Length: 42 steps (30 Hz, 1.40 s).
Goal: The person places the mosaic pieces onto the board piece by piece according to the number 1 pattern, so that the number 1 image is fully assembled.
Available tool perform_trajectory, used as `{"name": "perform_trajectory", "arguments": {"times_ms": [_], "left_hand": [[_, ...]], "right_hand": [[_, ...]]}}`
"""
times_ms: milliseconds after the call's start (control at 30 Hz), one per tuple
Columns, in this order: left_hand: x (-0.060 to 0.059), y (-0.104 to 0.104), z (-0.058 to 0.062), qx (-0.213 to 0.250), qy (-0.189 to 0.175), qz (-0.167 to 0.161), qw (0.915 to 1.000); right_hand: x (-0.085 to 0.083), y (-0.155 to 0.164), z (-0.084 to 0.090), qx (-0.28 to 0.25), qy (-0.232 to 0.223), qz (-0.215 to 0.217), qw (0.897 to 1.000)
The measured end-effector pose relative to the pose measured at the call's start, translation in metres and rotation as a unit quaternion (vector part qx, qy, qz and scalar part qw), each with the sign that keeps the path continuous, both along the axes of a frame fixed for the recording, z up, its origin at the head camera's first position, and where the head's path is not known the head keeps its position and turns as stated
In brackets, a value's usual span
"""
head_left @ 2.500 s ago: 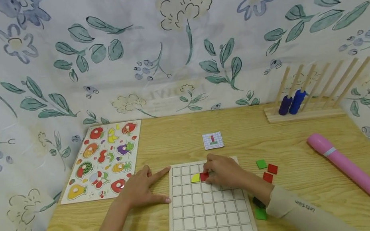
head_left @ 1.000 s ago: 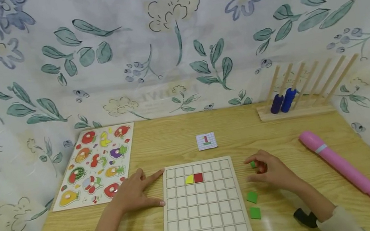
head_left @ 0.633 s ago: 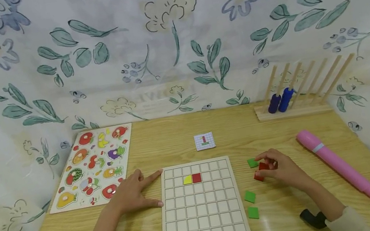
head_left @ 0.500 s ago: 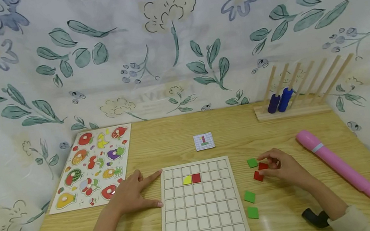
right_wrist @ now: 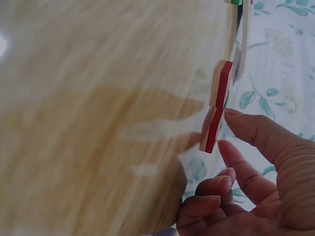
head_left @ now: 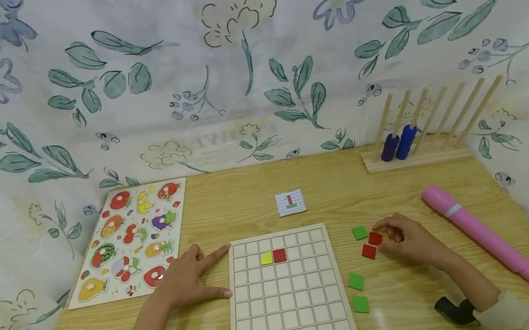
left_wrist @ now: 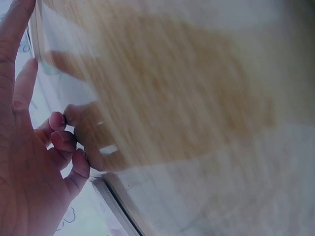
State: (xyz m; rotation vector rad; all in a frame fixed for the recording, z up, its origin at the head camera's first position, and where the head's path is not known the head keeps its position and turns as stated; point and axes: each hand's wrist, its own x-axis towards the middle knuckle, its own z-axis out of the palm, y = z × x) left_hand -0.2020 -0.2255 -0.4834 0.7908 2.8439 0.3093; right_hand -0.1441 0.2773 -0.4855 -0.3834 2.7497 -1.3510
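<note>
My left hand (head_left: 183, 276) spreads its thumb and index finger against the left edge of the white grid board (head_left: 288, 303). On that board a yellow piece (head_left: 266, 258) with a rounded corner lies beside a red square tile (head_left: 279, 255). To the right of the board, my right hand (head_left: 408, 240) is at two loose red tiles (head_left: 369, 252), its thumb and index finger parted and nothing between them. The right wrist view shows the fingertips close to the lower red tile (right_wrist: 211, 130). Green tiles (head_left: 356, 281) lie along the board's right side.
Behind the board is a small pattern card (head_left: 290, 202). A fruit puzzle board (head_left: 125, 239) lies at the back left. A peg stand (head_left: 416, 157) with blue beads stands at the back right, and a pink stick (head_left: 484, 237) lies on the right.
My right hand has let go of the red tile on the board and moved right to the loose tiles. Lately its fingers shifted slightly right, uncovering the red tiles. My left hand stays at the board's edge.
</note>
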Motion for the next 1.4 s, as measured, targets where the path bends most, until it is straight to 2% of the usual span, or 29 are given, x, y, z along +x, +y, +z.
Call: {"name": "perform_trajectory", "arguments": {"times_ms": [300, 500, 800, 1067, 1400], "left_hand": [[0.004, -0.001, 0.004, 0.01, 0.001, 0.001, 1.0], [0.006, -0.002, 0.004, 0.014, 0.008, 0.0, 0.9999], [0.001, -0.001, 0.003, 0.004, 0.006, -0.002, 1.0], [0.002, -0.001, 0.003, 0.005, 0.006, 0.001, 1.0], [0.003, 0.001, 0.003, 0.011, 0.0, -0.001, 0.9999]], "right_hand": [[-0.004, -0.001, -0.002, 0.028, 0.015, 0.013, 0.999], [-0.005, -0.003, -0.003, 0.046, 0.036, -0.001, 0.998], [-0.003, -0.005, -0.005, 0.058, 0.044, -0.015, 0.997], [0.0, -0.01, -0.001, 0.012, 0.057, -0.02, 0.998], [0.0, -0.034, 0.007, -0.005, 0.052, 0.006, 0.999]]}}
